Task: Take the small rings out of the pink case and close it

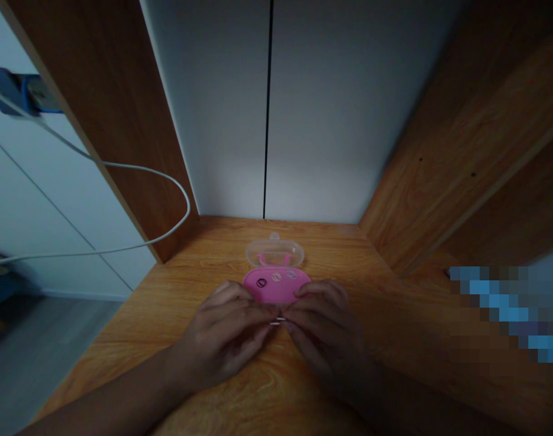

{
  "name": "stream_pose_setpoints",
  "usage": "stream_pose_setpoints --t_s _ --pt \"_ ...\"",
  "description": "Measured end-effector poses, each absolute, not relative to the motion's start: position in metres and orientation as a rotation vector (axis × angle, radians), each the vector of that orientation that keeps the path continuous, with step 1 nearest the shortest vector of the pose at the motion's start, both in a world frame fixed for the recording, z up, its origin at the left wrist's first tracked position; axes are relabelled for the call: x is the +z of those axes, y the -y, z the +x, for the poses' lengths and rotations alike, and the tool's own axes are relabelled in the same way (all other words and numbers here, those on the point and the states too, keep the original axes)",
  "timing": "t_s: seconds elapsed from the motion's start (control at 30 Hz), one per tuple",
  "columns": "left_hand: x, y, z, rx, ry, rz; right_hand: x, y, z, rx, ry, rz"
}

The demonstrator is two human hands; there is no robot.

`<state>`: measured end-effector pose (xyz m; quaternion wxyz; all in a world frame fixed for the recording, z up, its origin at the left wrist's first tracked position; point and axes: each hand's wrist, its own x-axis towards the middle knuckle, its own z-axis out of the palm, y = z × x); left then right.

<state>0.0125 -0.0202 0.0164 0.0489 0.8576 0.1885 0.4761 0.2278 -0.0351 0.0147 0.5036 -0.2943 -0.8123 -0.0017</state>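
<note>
- Head view: pink case (276, 286) lies open on the worktop (176, 327), clear lid (275, 251) flipped to the far side.
- Left hand (226, 336) and right hand (326, 333) meet just near of it, fingers (258, 315) curled together; whether they pinch anything cannot be told.

Left hand (224, 336) and right hand (324, 330) meet fingertip to fingertip at pink case (276, 284) (clear lid (274, 251) open) on wooden desk (167, 321).
</note>
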Motion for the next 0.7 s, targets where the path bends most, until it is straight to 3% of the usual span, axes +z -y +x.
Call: stream_pose_setpoints --t_s 0.7 --pt "0.0118 0.0205 0.0099 1.399 -0.545 2.641 0.0173 0.038 0.2243 -0.131 2.062 -0.677"
